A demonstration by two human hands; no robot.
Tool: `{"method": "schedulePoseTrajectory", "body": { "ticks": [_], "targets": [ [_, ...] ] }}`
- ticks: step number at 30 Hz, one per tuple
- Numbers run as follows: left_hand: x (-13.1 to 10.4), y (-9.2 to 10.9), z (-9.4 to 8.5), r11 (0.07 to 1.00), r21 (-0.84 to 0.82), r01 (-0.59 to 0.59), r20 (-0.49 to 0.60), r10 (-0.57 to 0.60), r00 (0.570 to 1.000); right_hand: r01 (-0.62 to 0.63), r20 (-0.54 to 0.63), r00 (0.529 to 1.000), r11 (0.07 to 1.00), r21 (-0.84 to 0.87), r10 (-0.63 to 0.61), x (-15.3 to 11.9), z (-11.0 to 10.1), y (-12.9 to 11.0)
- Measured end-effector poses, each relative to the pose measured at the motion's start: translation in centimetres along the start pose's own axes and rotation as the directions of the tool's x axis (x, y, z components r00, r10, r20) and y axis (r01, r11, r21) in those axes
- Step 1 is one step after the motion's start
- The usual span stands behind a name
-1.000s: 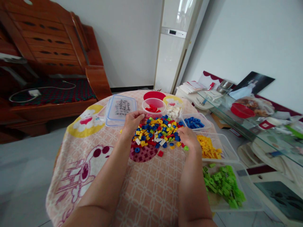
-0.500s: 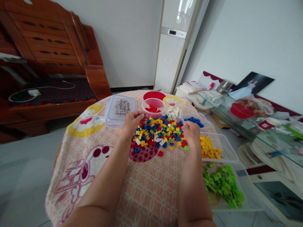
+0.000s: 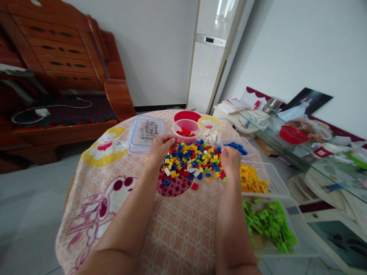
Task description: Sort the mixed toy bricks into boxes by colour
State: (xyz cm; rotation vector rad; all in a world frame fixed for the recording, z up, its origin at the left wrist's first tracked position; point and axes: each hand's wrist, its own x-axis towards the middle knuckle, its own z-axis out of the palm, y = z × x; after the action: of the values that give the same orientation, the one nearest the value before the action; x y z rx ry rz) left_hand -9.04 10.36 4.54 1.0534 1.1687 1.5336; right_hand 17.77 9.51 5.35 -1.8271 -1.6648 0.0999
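A pile of mixed red, yellow, blue, white and green toy bricks [image 3: 195, 160] lies on the patterned tablecloth [image 3: 183, 229]. My left hand [image 3: 162, 148] is at the pile's left edge, its fingers pinched together; what is between them is too small to make out. At the right edge my right hand [image 3: 231, 158] has its fingers closed, and their tips are hidden. Behind the pile, a round tub [image 3: 187, 130] holds red bricks. White bricks [image 3: 210, 136] sit beside it, and blue ones [image 3: 236, 148] are in a clear box behind my right hand.
Clear boxes at the right hold yellow bricks [image 3: 252, 180] and green bricks [image 3: 272, 225]. Blue-rimmed lids [image 3: 146, 133] lie at the back left, a red lid [image 3: 187, 115] behind the tub. A cluttered glass shelf [image 3: 304, 152] stands right of the table.
My right hand has shifted very slightly left, covering more of a green brick at the pile's edge. My left hand looks the same.
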Motion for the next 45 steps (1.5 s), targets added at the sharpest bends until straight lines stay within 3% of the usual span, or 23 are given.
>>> {"method": "schedulePoseTrajectory", "body": {
  "ticks": [11,16,21,26,32,35,39,42,45],
  "targets": [
    [0.2,-0.1,-0.3,1.0,-0.003,0.0,-0.004,0.0,1.0,0.125,0.28,0.954,0.99,-0.064,-0.103,-1.0,1.6,-0.7],
    [0.2,-0.2,-0.3,1.0,-0.002,-0.004,-0.004,0.004,1.0,0.064,0.308,0.95,0.998,-0.024,-0.053,-1.0,1.9,-0.7],
    [0.2,-0.1,-0.3,1.0,-0.008,-0.003,-0.003,0.003,1.0,0.022,0.219,0.975,0.999,0.046,-0.032,-0.6,1.8,-0.3],
    [0.2,-0.1,-0.3,1.0,-0.012,0.003,0.0,-0.003,1.0,-0.012,0.04,0.999,0.991,0.13,0.007,0.0,2.1,0.6],
    [0.2,0.0,-0.3,1.0,-0.012,-0.002,0.004,0.002,1.0,-0.034,-0.204,0.977,0.994,0.099,0.054,0.8,2.1,1.8],
    [0.2,0.0,-0.2,1.0,-0.018,0.002,0.004,-0.002,1.0,-0.027,-0.225,0.973,0.995,0.092,0.047,0.8,1.7,1.8],
    [0.2,0.0,-0.3,1.0,-0.024,-0.004,-0.001,0.004,1.0,-0.059,-0.108,0.992,0.994,0.087,0.068,0.3,0.3,1.0],
    [0.2,0.0,-0.3,1.0,-0.018,-0.01,-0.005,0.01,1.0,-0.081,0.106,0.991,0.996,0.04,0.076,-0.3,-0.6,0.1],
    [0.1,0.0,-0.3,1.0,-0.011,-0.014,-0.005,0.014,1.0,-0.075,0.284,0.955,0.996,-0.047,0.085,-0.9,-1.1,-0.6]
  ]
}}
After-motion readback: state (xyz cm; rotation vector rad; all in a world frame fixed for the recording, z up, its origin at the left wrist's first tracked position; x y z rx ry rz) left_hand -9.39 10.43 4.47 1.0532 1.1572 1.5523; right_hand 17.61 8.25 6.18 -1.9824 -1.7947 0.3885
